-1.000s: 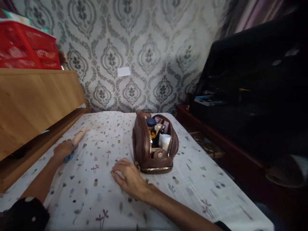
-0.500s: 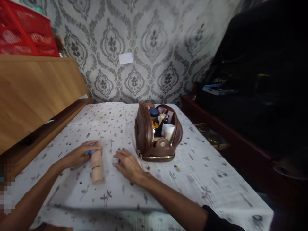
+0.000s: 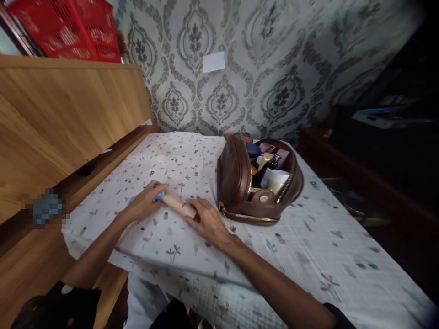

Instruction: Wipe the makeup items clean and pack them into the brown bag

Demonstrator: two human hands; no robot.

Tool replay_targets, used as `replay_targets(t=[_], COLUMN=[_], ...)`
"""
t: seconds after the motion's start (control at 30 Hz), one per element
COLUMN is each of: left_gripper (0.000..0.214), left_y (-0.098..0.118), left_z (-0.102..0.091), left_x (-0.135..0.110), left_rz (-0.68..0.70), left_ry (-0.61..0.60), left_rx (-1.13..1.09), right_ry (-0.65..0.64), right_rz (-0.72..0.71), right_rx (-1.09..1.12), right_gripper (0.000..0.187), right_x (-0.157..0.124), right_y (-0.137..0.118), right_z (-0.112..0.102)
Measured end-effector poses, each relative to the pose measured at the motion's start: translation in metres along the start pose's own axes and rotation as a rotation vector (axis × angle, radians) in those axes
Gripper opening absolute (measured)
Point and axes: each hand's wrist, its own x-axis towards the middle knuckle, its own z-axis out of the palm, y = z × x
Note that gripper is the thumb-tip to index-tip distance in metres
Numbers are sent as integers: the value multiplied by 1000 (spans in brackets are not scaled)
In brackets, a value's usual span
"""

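Observation:
A beige tube with a blue cap (image 3: 176, 204) lies on its side on the patterned tablecloth (image 3: 308, 237). My left hand (image 3: 146, 203) is closed round the blue cap end. The other end of the tube is under the fingers of my right hand (image 3: 206, 221), which curl over it. Just right of my right hand stands an open brown zip pouch (image 3: 257, 183) filled with several cosmetic bottles and tubes.
A wooden cabinet (image 3: 68, 114) runs along the left, with a red plastic basket (image 3: 75, 27) on top. Patterned wallpaper is behind the table. A dark wooden unit (image 3: 377, 183) with dark items stands at the right.
The tube has turned from pointing toward me to lying crosswise. My right hand has come onto its end. The camera view has shifted left and down.

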Motion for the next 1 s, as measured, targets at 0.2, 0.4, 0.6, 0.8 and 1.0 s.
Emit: replay_targets(t=[0.2,0.4,0.6,0.8,1.0], left_gripper=[55,27,31,28,28], left_y=[11,65,84,53,60], left_z=[-12,0,46,34,40], left_x=[-25,-33,-18,-9,-14], left_rz=[-47,-19,391,160,254], left_ry=[111,401,277,297,336], left_rx=[-11,-43,104,234,254], right_ry=[38,31,30,34,78], right_rz=[103,65,72,43,-13], right_rx=[-108,-230,-239,-233,-160], right_gripper=[41,24,19,21,17], right_x=[-1,0,1,1,0], right_y=[3,6,9,13,16], right_z=[1,3,6,9,9])
